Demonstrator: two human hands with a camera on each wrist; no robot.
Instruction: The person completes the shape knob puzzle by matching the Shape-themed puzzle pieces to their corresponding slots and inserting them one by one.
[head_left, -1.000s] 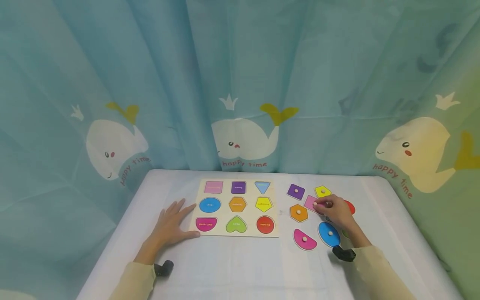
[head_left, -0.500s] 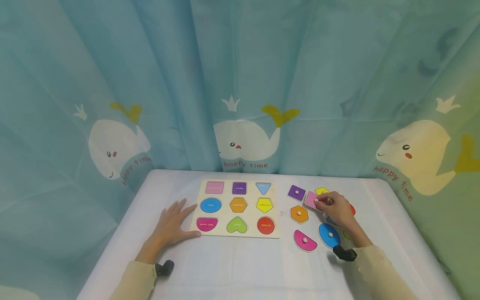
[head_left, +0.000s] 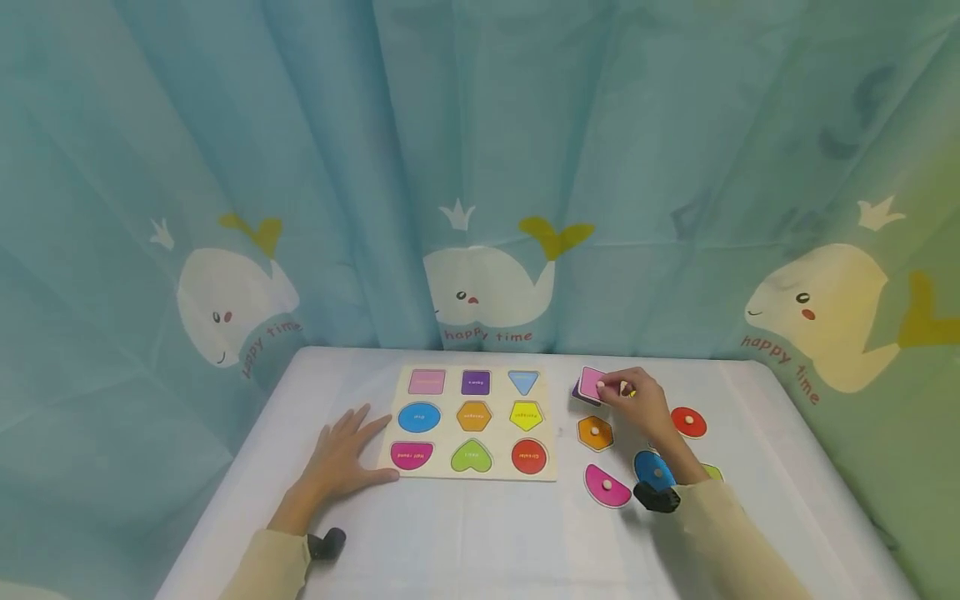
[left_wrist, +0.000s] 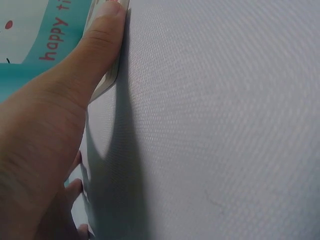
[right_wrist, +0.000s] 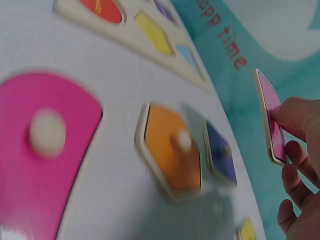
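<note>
My right hand [head_left: 636, 403] pinches a pink rectangle puzzle piece [head_left: 592, 382] by its knob. In the right wrist view the pink piece [right_wrist: 273, 117] is lifted above the table, tilted on edge. It overlaps the purple square piece [head_left: 583, 398] in the head view. At the left end of the wooden shape board [head_left: 551, 429] my left hand [head_left: 341, 457] lies with fingers spread, thumb and forefinger at the board's edge. The left wrist view shows the thumb [left_wrist: 97, 42] against the board's corner. Printed coloured shapes with words fill the board in rows.
Right of the board lie an orange hexagon [head_left: 595, 432], a magenta half round [head_left: 607, 486], a blue oval [head_left: 652, 469] and a red circle [head_left: 688, 422]. A green piece [head_left: 712, 472] is partly covered by the right forearm. A whale-print curtain [head_left: 480, 167] hangs behind the table.
My right hand has lifted the pink rectangle and carried it left over the purple square, uncovering the red circle. The left hand has stayed at the board.
</note>
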